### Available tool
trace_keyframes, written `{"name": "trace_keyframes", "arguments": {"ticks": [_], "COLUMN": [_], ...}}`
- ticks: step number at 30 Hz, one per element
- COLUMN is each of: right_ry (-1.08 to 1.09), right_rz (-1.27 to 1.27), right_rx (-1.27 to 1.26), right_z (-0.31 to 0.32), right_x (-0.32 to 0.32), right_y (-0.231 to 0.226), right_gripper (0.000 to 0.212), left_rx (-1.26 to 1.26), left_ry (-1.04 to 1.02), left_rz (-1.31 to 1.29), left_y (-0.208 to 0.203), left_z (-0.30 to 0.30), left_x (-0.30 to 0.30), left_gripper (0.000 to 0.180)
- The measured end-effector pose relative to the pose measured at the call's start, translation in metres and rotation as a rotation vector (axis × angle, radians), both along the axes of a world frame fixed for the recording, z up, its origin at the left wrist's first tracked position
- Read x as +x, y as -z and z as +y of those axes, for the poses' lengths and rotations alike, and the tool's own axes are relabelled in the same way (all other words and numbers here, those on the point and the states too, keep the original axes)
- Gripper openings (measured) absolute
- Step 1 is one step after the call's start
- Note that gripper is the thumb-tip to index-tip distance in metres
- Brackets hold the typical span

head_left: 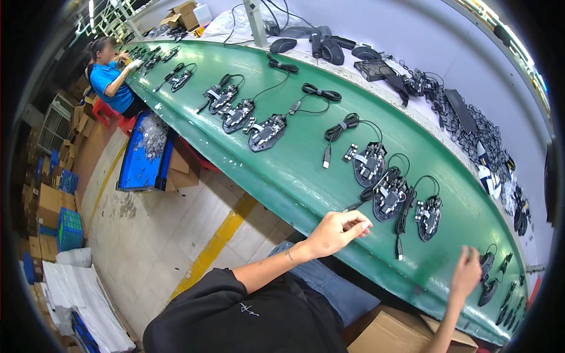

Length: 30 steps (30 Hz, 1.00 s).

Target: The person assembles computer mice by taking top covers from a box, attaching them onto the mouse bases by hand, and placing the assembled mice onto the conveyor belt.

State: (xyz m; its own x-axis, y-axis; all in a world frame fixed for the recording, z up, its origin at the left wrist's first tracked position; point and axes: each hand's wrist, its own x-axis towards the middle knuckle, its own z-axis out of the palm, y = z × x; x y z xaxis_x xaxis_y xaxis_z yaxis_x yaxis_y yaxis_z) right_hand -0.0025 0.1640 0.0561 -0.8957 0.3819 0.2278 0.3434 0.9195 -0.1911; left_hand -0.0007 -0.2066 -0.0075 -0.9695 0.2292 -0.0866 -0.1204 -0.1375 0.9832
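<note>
My left hand (pixel 344 231) hovers over the near edge of the green conveyor belt (pixel 294 170), fingers curled in toward the thumb, with nothing visible in them. The thumb tip is white. Nearest to it lie opened computer mice with bare circuit boards: one mouse (pixel 389 199) just beyond, another mouse (pixel 428 220) farther right, each beside a bundled black cable. My right hand (pixel 467 272) is raised over the belt at the right, close to a dark mouse shell (pixel 488 292). Its fingers are bent and smeared by motion, so whether they hold anything is unclear.
More open mice (pixel 268 132) line the belt leftward. A ledge beyond it carries black shells (pixel 332 52) and a heap of dark parts (pixel 465 120). A co-worker in blue (pixel 115 82) sits far left, near a blue bin (pixel 144 165). An open carton (pixel 391 332) stands by my lap.
</note>
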Motion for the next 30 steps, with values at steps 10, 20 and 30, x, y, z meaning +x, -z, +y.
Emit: {"name": "trace_keyframes", "arguments": {"ticks": [10,20,30], "right_ry": [-0.484,-0.153,-0.353], "right_rz": [0.033,-0.134,-0.015], "right_rx": [-0.132,-0.277,-0.397], "right_z": [-0.090,-0.159,-0.225], "right_x": [-0.047,-0.130,-0.183], "right_y": [0.040,0.026,0.047], "right_gripper": [0.066,0.080,0.062], "left_rx": [-0.182,-1.288,-0.764], "left_ry": [-0.079,-0.493,-0.224], "left_rz": [0.224,0.330,0.350], "left_y": [-0.007,-0.014,0.000], "left_z": [-0.013,-0.018,-0.002], "left_x": [0.010,-0.156,-0.157], "left_gripper": [0.016,0.055,0.051]}}
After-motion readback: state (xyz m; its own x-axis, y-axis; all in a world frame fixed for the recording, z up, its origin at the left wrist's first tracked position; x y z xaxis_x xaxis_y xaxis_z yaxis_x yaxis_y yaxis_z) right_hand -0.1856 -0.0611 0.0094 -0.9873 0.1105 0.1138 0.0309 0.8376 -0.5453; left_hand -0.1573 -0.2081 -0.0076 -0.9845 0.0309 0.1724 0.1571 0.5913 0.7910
